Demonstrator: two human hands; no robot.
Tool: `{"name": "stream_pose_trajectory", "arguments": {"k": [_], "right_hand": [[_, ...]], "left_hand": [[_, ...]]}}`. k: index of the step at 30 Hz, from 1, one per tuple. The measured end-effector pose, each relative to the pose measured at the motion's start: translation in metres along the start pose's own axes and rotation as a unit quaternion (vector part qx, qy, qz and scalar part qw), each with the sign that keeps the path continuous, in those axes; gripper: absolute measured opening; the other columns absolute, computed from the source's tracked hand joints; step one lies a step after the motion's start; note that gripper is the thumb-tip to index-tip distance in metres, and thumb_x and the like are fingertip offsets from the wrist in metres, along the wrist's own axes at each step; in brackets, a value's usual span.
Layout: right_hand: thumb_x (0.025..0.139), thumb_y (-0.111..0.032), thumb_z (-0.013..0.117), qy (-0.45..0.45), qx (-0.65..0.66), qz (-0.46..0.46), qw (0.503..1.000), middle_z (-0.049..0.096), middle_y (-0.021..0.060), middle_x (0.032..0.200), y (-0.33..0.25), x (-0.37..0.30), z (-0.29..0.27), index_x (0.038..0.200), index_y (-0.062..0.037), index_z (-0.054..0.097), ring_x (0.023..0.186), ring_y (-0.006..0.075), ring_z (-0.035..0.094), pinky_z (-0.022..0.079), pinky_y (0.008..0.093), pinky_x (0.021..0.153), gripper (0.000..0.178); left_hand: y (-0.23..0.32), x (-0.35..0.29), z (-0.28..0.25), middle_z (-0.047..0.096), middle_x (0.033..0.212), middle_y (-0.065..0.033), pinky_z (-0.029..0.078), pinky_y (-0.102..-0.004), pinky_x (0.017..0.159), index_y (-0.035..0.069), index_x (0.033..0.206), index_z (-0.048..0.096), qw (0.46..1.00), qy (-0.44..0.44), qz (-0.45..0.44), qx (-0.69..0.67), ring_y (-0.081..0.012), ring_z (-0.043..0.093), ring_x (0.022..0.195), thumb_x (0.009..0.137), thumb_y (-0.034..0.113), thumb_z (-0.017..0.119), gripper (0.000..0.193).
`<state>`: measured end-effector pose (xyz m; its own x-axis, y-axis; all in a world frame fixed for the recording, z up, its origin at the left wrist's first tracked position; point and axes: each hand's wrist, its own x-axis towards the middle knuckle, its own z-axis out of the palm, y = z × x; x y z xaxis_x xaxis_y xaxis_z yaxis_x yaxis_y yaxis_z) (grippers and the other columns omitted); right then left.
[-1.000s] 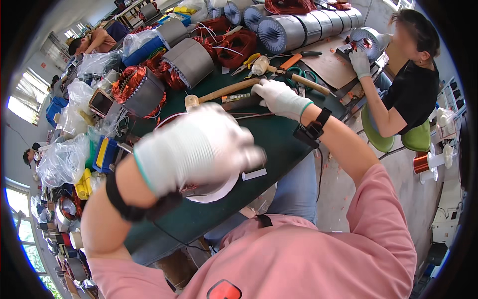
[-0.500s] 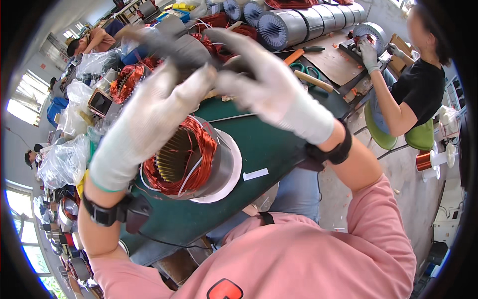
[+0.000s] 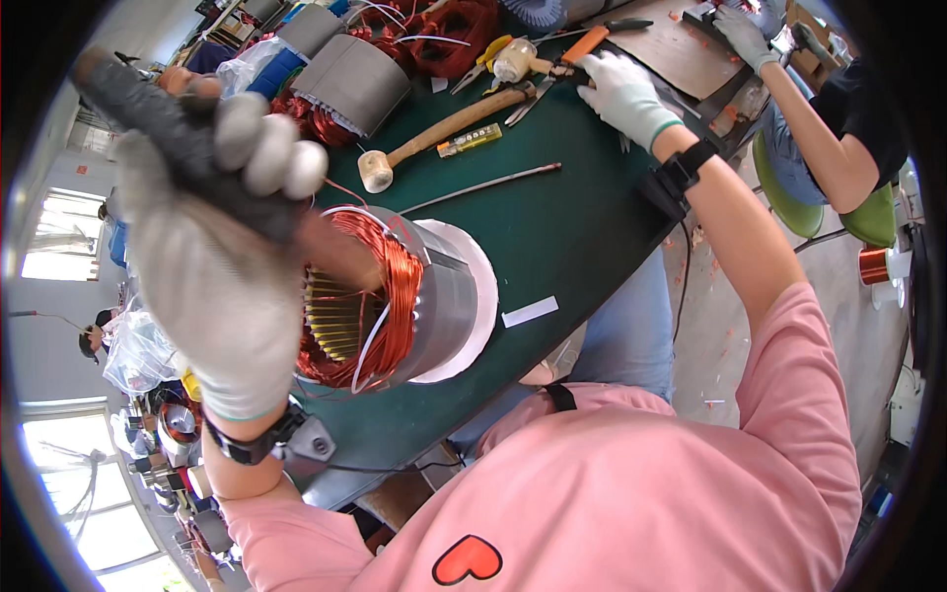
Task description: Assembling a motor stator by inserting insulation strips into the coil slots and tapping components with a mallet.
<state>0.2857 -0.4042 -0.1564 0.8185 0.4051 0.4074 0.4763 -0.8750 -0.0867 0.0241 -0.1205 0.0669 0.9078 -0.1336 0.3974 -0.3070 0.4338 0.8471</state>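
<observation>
My left hand (image 3: 212, 286), in a white glove, is closed around a thick black-wrapped tool (image 3: 138, 113). Its blurred brownish end (image 3: 340, 255) points at the red-copper winding (image 3: 400, 296) of a grey motor stator (image 3: 444, 301), which lies on its side with the bore towards the left. Whether that end touches the wire I cannot tell. Yellowish slot liners (image 3: 330, 321) show inside the bore. My right hand (image 3: 626, 99), also gloved, reaches far right over the tools with fingers stretched, beside an orange-handled tool (image 3: 588, 44). What lies under its palm is hidden.
A wooden-handled mallet (image 3: 449, 128), a yellow marked stick (image 3: 470, 140) and a thin rod (image 3: 483, 187) lie on the green tabletop (image 3: 533, 227). Another grey stator (image 3: 355, 84) stands behind. A paper strip (image 3: 530, 312) lies near the edge. At right sits a co-worker (image 3: 829, 148).
My hands have parted: the left brought the dark tool down to the stator's winding, and the right went out to the tools at far right. The view has shifted.
</observation>
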Motion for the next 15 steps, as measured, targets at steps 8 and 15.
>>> {"name": "stream_pose_trajectory", "arguments": {"k": [8,15], "right_hand": [[0.102,-0.033,0.063,-0.029,0.503,0.059,0.862,0.066,0.0088,0.09,-0.053,-0.064,-0.09,0.118,-0.0031,0.062,0.075,0.0188,0.068,0.056,0.0326,0.064,0.034],[0.105,-0.038,0.051,-0.203,0.78,0.187,0.561,0.056,0.0015,0.068,-0.148,-0.195,-0.127,0.119,0.0009,0.053,0.051,0.0085,0.051,0.04,0.0224,0.048,0.041]], "left_hand": [[-0.046,-0.015,-0.008,0.058,0.099,-0.0096,0.048,-0.0407,0.083,0.008,0.135,0.048,0.995,-0.022,-0.065,0.073,-0.0239,0.057,0.087,0.094,0.066,0.061,0.072],[-0.053,-0.018,-0.011,0.054,0.084,-0.0058,0.046,-0.0404,0.07,0.007,0.134,0.049,0.988,-0.069,-0.028,0.137,-0.0216,0.053,0.067,0.084,0.072,0.067,0.084]]}}
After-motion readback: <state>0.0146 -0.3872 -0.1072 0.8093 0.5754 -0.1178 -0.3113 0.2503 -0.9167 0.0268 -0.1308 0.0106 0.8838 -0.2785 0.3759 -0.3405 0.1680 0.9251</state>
